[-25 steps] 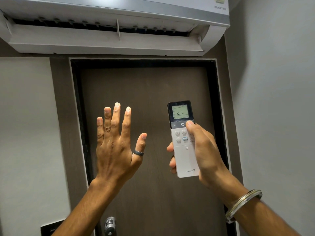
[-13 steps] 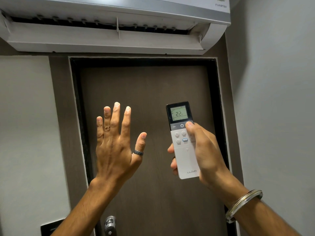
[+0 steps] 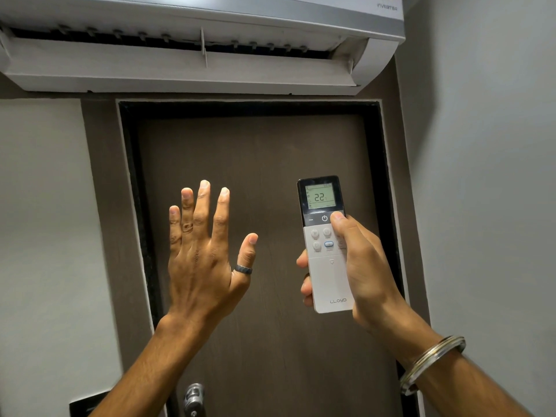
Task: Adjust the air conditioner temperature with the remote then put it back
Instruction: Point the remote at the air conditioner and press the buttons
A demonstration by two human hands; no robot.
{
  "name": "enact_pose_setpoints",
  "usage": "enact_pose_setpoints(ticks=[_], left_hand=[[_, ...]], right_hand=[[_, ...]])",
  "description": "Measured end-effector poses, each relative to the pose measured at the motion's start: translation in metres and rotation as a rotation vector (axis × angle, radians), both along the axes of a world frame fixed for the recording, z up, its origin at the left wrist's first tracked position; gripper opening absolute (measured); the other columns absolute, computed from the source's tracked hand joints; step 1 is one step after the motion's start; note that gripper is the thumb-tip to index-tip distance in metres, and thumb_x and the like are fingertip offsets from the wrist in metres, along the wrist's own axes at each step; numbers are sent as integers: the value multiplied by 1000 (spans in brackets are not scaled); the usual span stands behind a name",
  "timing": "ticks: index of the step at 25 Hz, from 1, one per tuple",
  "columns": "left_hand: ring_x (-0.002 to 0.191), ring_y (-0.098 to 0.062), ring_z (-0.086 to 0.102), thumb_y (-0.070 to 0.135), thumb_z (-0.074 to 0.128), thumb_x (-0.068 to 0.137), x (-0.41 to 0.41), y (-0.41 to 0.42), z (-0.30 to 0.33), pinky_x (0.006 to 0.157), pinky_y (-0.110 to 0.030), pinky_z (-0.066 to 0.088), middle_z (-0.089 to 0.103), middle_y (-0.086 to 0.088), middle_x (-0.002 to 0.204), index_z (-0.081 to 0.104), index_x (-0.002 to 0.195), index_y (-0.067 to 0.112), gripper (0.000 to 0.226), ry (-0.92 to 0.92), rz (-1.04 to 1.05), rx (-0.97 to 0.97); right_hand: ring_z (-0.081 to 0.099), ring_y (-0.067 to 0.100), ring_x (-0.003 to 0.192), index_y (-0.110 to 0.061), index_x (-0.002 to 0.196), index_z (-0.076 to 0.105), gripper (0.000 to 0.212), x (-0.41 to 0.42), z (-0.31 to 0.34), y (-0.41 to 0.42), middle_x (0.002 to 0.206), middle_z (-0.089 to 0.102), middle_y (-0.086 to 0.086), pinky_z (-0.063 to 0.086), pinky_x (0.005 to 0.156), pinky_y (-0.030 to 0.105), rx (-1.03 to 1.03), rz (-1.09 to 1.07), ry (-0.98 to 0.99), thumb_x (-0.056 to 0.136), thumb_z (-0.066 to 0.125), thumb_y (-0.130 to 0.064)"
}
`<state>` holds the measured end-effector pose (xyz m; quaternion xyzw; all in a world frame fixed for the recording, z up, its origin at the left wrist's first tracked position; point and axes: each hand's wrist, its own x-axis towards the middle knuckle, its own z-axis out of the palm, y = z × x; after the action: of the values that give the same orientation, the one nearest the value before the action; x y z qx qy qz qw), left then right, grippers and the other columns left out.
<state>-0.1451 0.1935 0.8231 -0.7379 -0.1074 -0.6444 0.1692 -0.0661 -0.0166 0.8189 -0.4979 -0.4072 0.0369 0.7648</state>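
Right hand (image 3: 362,275) wrapped around remote (image 3: 326,248), held upright before brown door (image 3: 270,182), below air conditioner (image 3: 192,67); thumb on top-right button, display reading 22. Left hand (image 3: 204,260) raised empty, palm away, fingers extended, slightly spread, ring on thumb.

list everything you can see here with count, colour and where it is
air conditioner: 1, white, mounted high above the door, flap open
door: 1, dark brown in a black frame, straight ahead, shut
door lock: 1, silver metal, bottom edge of the door
dark wall plate: 1, black, lower left, partly cut off
walls: grey, left and right of the door
remote: 1, white with black top, screen reads 22, held upright
bangles: silver, right wrist, count unclear
ring: 1, dark, left thumb
left hand: open, fingers spread, empty
right hand: gripping the remote, thumb on the top right button
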Motion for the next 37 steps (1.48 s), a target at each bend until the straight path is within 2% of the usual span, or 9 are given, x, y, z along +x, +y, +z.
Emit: enact_pose_setpoints(ticks=[6,17,22,29,37], left_hand=[[164,-31,1,57,36,102,-2,0,1,133,-46,-2,13,-15,176,26,165,12,78,1,2,1],[164,-33,3,58,37,102,-4,-3,1,133,-47,-1,14,-16,175,28,165,12,78,-2,1,0],[164,-32,2,58,36,102,-6,-5,1,133,-47,-1,14,-16,175,28,164,12,78,-7,-3,1],[164,-33,2,59,35,102,-6,-8,1,133,-44,-4,14,-16,175,28,165,12,78,0,-7,-6],[163,-34,4,57,37,102,-5,-15,3,133,-45,-2,14,-16,175,28,164,11,78,7,-26,-7]], right_hand=[[70,30,48,-17,104,61,36,2,0,-1,72,77,10,62,52,40,2,0,-5,111,36,-43],[69,38,52,-13,103,61,37,-2,1,-3,76,77,17,61,54,44,-8,-22,-10,111,37,-42],[70,32,49,-16,104,61,36,-4,1,-4,73,77,12,62,50,40,-4,-1,2,111,36,-42],[72,31,50,-15,105,61,37,-3,0,-6,74,79,10,62,54,42,-20,-30,-33,111,36,-43],[72,27,50,-17,106,60,37,1,-1,-10,72,79,6,63,51,38,-7,12,-33,110,35,-44]])
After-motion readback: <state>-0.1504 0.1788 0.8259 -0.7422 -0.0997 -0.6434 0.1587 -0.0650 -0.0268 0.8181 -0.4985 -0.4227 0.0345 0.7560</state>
